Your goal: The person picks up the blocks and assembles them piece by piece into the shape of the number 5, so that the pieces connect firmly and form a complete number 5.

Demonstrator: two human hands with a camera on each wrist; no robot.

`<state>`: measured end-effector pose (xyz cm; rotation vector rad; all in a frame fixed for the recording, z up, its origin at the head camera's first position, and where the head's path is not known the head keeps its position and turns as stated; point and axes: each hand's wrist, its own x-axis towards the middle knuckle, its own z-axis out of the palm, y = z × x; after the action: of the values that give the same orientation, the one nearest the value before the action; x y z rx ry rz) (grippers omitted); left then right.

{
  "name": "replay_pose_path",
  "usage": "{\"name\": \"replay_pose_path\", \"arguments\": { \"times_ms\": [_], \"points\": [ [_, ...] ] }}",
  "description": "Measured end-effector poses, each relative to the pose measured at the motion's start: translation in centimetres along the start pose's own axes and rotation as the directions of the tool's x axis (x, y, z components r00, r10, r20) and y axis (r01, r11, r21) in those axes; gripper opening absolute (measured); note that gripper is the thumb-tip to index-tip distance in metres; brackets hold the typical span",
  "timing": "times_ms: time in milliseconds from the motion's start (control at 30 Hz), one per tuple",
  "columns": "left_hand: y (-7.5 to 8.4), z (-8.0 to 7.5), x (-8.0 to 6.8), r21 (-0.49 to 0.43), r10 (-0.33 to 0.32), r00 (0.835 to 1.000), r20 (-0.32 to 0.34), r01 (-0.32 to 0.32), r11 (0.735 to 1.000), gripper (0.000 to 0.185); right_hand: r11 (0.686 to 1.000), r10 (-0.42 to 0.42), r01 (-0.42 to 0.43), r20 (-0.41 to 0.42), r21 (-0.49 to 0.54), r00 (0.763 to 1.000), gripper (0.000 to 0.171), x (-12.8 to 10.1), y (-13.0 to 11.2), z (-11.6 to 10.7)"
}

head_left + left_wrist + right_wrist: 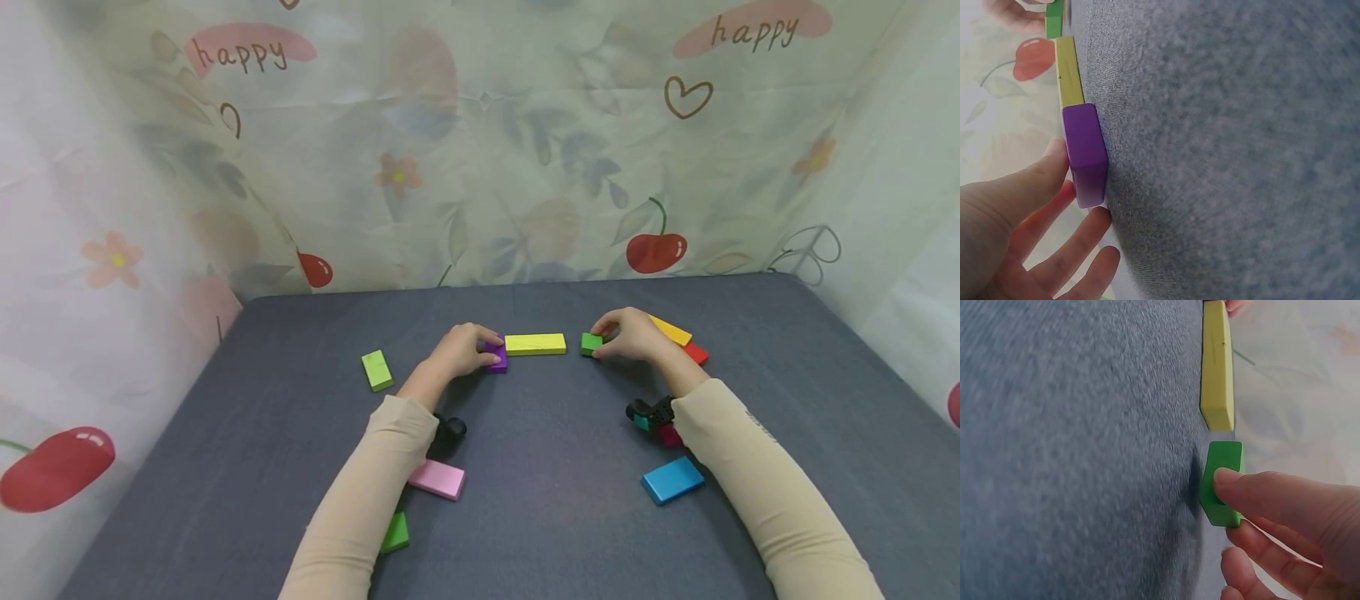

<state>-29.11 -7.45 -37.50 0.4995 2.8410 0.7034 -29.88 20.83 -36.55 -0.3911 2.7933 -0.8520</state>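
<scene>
My left hand [462, 349] pinches a purple block [497, 357], thumb on one side and fingers at its far end. In the left wrist view the purple block [1085, 150] lies against the end of a yellow block [1070, 72]. That long yellow block [535, 344] lies flat on the table. To its right, my right hand [632, 335] pinches a green block [591, 343] between thumb and fingers. A gap separates the green block [1222, 484] from the yellow block [1217, 369] in the right wrist view, with a shadow beside the green one.
Beyond the right hand lie an orange block [671, 330] and a red block [695, 353]. A blue block [672, 480] is nearer. Left are a lime block [377, 370], a pink block [438, 479] and another green block [396, 533]. Patterned cloth [480, 167] hangs behind the dark table [555, 517].
</scene>
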Motion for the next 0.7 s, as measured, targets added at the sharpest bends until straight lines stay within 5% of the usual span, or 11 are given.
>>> {"name": "replay_pose_path", "arguments": {
  "times_ms": [700],
  "points": [
    [-0.1,0.1,0.0,-0.017,0.002,1.000,-0.006,-0.002,1.000,0.034,1.000,-0.016,0.016,0.005,0.017,1.000,0.034,1.1,-1.0,1.1]
  ]
}}
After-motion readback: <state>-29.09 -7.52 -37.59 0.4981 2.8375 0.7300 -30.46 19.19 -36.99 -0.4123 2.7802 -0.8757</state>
